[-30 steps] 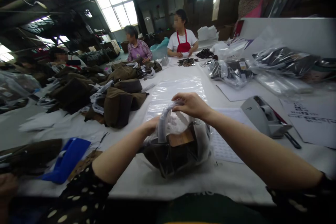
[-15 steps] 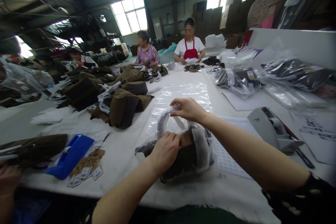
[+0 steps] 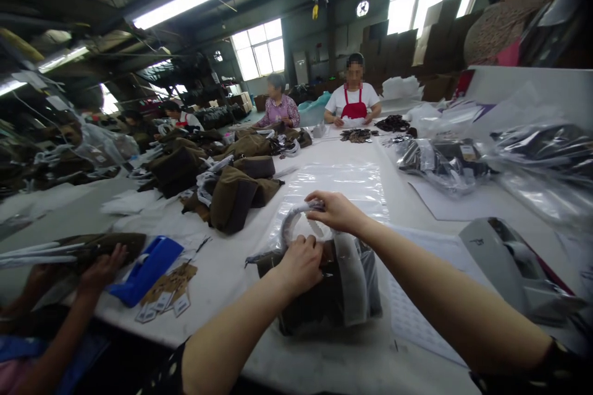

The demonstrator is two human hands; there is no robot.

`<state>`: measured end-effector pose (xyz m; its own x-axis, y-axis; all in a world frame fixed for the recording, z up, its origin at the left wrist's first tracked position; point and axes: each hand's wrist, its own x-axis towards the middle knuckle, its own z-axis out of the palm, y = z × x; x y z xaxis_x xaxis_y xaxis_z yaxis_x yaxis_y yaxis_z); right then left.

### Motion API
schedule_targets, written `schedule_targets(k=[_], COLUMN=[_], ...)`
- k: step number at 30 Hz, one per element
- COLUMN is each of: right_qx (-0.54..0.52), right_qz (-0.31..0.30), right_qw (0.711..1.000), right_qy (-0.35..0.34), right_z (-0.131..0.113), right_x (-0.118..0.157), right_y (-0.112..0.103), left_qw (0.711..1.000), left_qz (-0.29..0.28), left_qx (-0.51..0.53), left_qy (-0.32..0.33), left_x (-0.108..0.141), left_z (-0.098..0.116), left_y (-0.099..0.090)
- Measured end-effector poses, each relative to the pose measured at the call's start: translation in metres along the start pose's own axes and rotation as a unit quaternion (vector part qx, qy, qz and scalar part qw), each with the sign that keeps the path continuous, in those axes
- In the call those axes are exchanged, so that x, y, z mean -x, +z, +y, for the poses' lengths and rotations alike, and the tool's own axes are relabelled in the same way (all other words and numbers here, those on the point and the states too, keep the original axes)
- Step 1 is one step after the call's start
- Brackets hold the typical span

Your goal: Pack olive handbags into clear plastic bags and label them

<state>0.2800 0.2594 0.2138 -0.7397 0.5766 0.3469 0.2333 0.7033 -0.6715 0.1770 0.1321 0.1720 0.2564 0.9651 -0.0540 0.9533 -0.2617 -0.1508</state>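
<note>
A dark olive handbag stands on the table in front of me, with clear plastic over its right side and white tissue on it. My right hand pinches the top of its looped, white-wrapped handle. On the bag's upper edge, beside a brown patch, my left hand grips with curled fingers; its fingertips are partly hidden. Behind the handbag a clear plastic bag lies flat on the white table.
Left of me, a co-worker's hands touch another olive bag. Near them are a blue tape dispenser and tags. Olive bags are heaped behind. A grey tape dispenser and plastic-wrapped bags stand right.
The view has shifted, so the scene sits lower and further right. At the left, the co-worker's hands have come further into view, onto the olive bag. My grip looks much the same.
</note>
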Motion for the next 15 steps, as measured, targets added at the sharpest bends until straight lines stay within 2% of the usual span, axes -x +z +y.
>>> schedule_targets(k=[5,11,13,15], right_qx=[-0.035,-0.062,-0.102,-0.161], right_qz=[-0.03,-0.064,-0.097,-0.146], right_qw=[0.999,0.996,0.989,0.971], right_qy=[0.009,0.004,0.034,0.099], right_z=[0.009,0.013,0.018,0.028], right_x=[-0.008,-0.011,-0.004,0.004], right_y=[-0.002,-0.005,-0.007,-0.009], left_qw=[0.998,0.994,0.995,0.993], left_qz=[-0.024,-0.014,0.001,0.038], left_qx=[-0.021,-0.065,-0.059,-0.05], left_qy=[0.044,0.085,0.083,0.1], left_x=[-0.008,-0.007,-0.002,0.004], left_z=[-0.007,-0.002,-0.002,-0.003], left_y=[0.0,-0.001,0.001,0.006])
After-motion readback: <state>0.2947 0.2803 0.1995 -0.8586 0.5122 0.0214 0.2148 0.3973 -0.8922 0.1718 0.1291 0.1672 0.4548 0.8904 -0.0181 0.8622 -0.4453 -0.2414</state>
